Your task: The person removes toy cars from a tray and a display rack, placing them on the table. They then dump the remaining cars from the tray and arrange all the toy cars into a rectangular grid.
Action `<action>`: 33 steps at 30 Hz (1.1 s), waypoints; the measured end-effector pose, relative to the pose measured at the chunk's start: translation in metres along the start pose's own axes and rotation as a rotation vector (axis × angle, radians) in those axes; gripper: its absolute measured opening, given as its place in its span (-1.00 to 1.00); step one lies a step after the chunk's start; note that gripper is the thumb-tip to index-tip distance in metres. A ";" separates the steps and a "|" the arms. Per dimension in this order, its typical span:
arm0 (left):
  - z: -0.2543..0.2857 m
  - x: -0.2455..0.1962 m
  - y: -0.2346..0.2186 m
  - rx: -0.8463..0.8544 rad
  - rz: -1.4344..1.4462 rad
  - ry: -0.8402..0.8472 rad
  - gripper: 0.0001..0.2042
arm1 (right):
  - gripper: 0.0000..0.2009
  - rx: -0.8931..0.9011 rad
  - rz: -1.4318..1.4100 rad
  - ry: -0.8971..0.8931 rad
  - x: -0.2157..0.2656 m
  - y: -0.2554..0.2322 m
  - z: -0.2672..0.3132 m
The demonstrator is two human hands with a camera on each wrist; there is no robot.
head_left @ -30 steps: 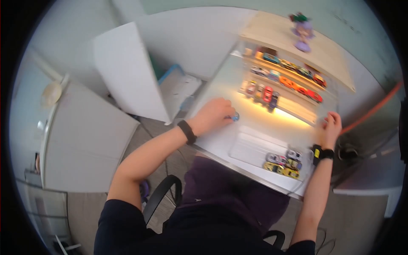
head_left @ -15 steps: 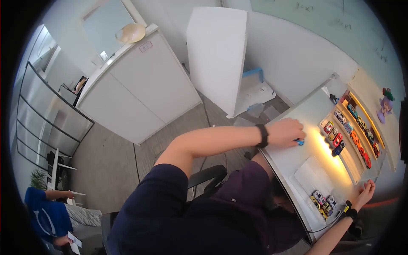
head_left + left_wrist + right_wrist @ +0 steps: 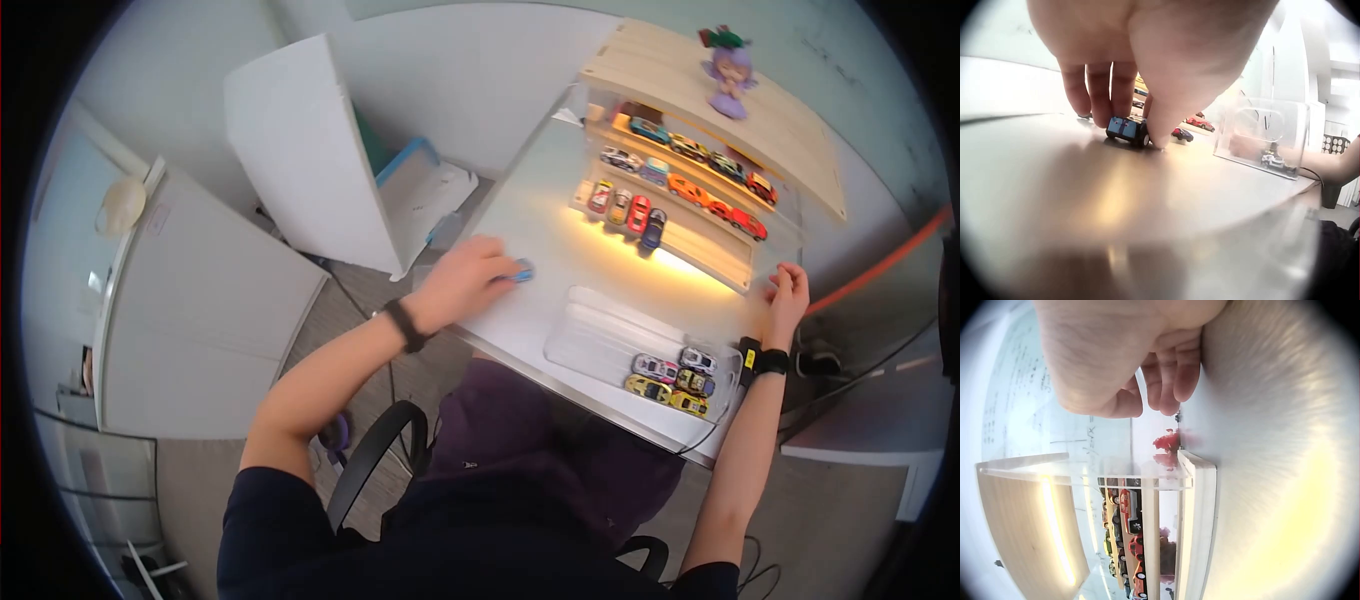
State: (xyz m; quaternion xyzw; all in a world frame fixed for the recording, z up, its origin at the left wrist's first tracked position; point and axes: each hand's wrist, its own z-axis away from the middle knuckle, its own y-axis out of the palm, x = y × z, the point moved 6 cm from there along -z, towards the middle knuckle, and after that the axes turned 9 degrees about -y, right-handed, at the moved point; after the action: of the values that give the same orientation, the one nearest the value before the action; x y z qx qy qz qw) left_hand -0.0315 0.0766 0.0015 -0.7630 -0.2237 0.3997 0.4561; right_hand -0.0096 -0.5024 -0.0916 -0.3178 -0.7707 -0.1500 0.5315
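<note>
At the left side of the table, my left hand point(image 3: 460, 285) pinches a small blue toy car point(image 3: 1124, 130) between thumb and fingers. The left wrist view shows the car low at the white tabletop, its wheel beside the thumb. My right hand point(image 3: 788, 297) rests by the table's right edge, near the end of the lit display shelf point(image 3: 690, 262). Its fingers are loosely curled and hold nothing in the right wrist view. Between the hands lies a clear plastic tray point(image 3: 590, 335), with several toy cars point(image 3: 672, 380) grouped at its right end.
Rows of toy cars, among them an orange car point(image 3: 688, 189), stand on the shelf's tiers. A purple figurine point(image 3: 732, 80) tops the shelf. Beyond the table's left edge are a white panel point(image 3: 300, 160) and a cabinet point(image 3: 200, 320). A chair armrest point(image 3: 375, 465) is below.
The head view swung left half a second ago, showing another person, then came back. My left hand has shifted a little left with the blue car. The right hand stays at the table's right edge.
</note>
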 end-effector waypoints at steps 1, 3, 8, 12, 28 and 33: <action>0.012 0.004 -0.007 -0.009 -0.002 -0.020 -0.82 | -0.89 0.000 -0.001 -0.004 0.005 0.002 0.001; 0.031 0.009 -0.014 -0.004 -0.016 -0.049 -0.81 | -0.89 -0.008 -0.007 -0.003 0.012 0.004 0.006; 0.003 -0.009 -0.005 0.046 -0.103 0.015 -0.84 | -0.90 -0.029 -0.005 0.016 0.021 0.007 0.010; -0.072 -0.038 0.033 0.037 0.017 0.047 -0.86 | -0.90 -0.017 -0.022 0.022 0.024 0.008 0.013; -0.023 -0.036 -0.001 0.123 0.000 -0.043 -0.78 | -0.90 -0.073 0.048 -0.002 0.037 0.012 0.019; -0.097 -0.065 0.036 0.062 0.134 0.076 -0.76 | -0.89 -0.107 -0.049 -0.059 0.030 0.015 0.016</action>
State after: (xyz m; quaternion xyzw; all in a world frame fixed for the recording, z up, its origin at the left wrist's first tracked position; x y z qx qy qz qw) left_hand 0.0088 -0.0369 0.0215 -0.7763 -0.1420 0.4070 0.4599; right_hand -0.0183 -0.4718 -0.0722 -0.3311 -0.7846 -0.1947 0.4867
